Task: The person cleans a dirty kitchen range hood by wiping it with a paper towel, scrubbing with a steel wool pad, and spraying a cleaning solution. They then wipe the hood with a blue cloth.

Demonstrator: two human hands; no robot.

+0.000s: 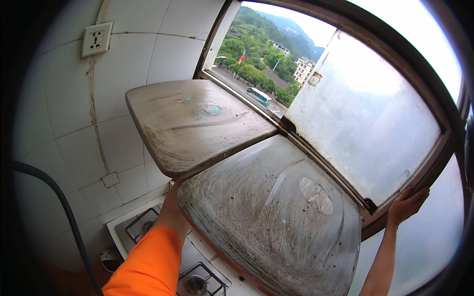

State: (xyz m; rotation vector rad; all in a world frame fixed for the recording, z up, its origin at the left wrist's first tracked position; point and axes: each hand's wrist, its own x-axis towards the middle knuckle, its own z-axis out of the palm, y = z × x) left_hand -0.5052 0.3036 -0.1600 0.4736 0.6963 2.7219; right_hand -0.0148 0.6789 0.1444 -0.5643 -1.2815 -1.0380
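Note:
My right hand [408,204] grips the brown window frame [439,148] at the lower right, its fingers curled around the edge. My left hand is out of view. A bare limb in orange cloth [150,264] reaches up from the bottom left and passes behind a large panel; I cannot tell whether it is an arm or a leg. That grey, grimy panel [266,222] has rounded corners, streaks and a pale oval patch [316,195]. Alongside it, a smaller brownish panel [203,124] bears bluish marks and caked dirt. Both lie along the window sill, above the gas stove.
Below are a gas burner with a black pan support [196,284] and another burner [147,226]. White wall tiles [122,81] carry a socket [97,39]. A dark hose [61,196] curves down at left. A frosted pane [366,114] covers part of the window; trees and a road show outside.

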